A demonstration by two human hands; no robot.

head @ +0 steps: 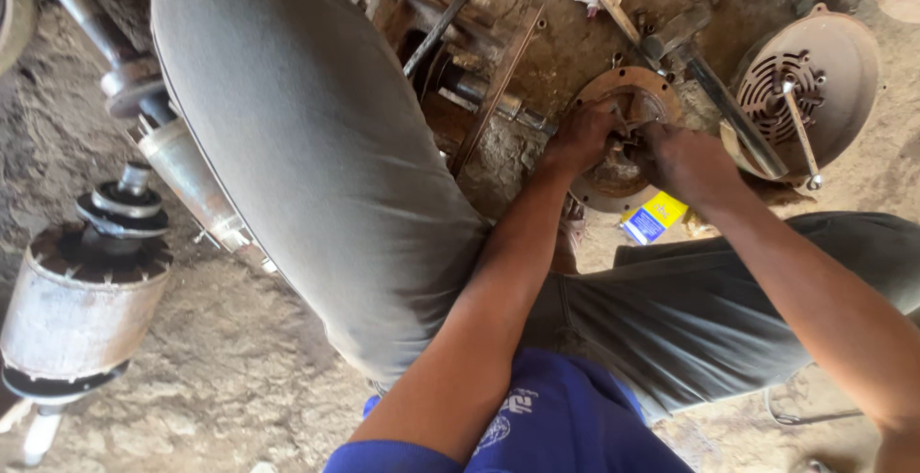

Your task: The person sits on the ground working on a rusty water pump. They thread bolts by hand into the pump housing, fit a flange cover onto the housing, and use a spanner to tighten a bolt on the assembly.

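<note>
On the dirt floor (240, 377), between the person's knees, lies a round rusty flange (628, 99) with bolt holes. Both hands work at its centre: the left hand (580, 138) is curled on the hub, the right hand (685, 161) closed over the middle, though what it grips is hidden. A rotor (81, 300) stands apart at left and a vented end cover (815, 85) at right, so the motor looks already stripped, with this plate still being worked.

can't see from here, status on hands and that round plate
Left hand and right hand both on the rusty round plate, grip unclear. Hammer lies just beside it. Small yellow-blue box by the plate's near edge.
</note>
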